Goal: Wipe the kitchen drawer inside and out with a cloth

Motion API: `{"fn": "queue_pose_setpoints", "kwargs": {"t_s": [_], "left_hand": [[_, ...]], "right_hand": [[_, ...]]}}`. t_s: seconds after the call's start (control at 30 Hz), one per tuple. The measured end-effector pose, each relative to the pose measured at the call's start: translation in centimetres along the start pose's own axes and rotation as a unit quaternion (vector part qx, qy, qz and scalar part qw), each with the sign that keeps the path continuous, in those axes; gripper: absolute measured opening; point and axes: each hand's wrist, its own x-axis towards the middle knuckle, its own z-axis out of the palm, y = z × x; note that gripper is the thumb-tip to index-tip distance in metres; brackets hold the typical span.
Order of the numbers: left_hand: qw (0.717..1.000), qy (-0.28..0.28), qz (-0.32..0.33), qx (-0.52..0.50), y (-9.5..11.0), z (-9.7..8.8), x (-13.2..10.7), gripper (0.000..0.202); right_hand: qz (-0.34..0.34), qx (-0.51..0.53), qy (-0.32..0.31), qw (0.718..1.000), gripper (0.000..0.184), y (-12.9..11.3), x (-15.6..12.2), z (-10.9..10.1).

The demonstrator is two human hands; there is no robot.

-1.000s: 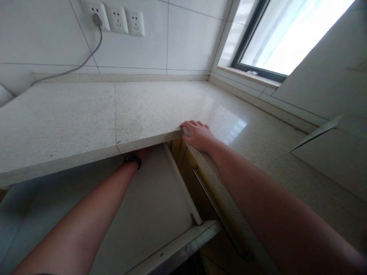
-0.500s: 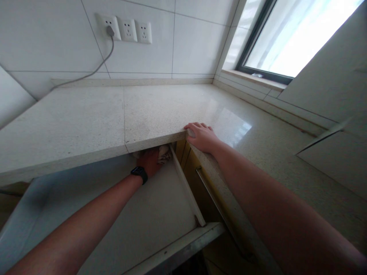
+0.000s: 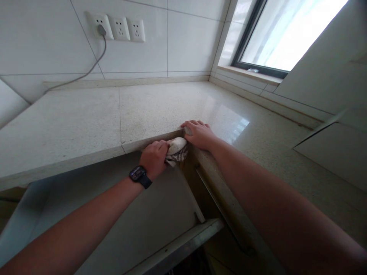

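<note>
**Cloth (image 3: 177,151) gripped at inner corner of countertop (image 3: 155,103)**

Clock directions read across the view. Left hand (image 3: 155,158): fingers closed around the bunched cloth, white with a dark pattern, which sticks out at about 2 o'clock from the knuckles, at the counter's front edge. Dark watch (image 3: 139,175) on that wrist. Right hand (image 3: 198,133): at 2 o'clock from the cloth, holding nothing visible, fingers laid over the countertop by the corner; contact with the cloth cannot be told. Drawer (image 3: 137,217) pulled out, at 7 o'clock from the left hand. Bar handle (image 3: 213,198) at 5 o'clock from the cloth. Wall sockets (image 3: 120,28) at 11 o'clock, one with a grey cable (image 3: 86,74) plugged in.
</note>
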Motion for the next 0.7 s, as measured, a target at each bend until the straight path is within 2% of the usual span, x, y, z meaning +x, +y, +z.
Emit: {"fn": "queue_pose_setpoints", "kwargs": {"t_s": [0.13,0.27,0.37,0.47,0.6,0.7], "left_hand": [[0.993,-0.030,0.081,0.080,0.9,0.5,2.5,0.030],[0.980,-0.089,0.151,0.090,0.1,2.0,2.3,0.024],[0.973,-0.127,0.181,0.069,-0.1,2.5,2.6,0.026],[0.958,-0.180,0.212,0.070,1.0,2.5,3.9,0.023],[0.929,-0.234,0.281,0.060,3.0,2.9,5.6,0.029],[0.909,-0.307,0.277,0.056,3.6,3.6,6.3,0.036]], "right_hand": [[0.003,-0.001,0.002,1.000,0.047,0.0,-0.1,-0.1],[0.003,0.002,0.000,1.000,0.044,0.0,-0.1,-0.2],[0.005,0.005,-0.005,1.000,0.042,-0.1,-0.1,-0.2],[0.006,0.003,-0.009,1.000,0.042,-0.1,-0.1,-0.3],[0.005,0.004,-0.010,1.000,0.042,0.0,-0.1,-0.3],[0.000,0.008,-0.008,1.000,0.042,0.1,-0.2,-0.3]]}}
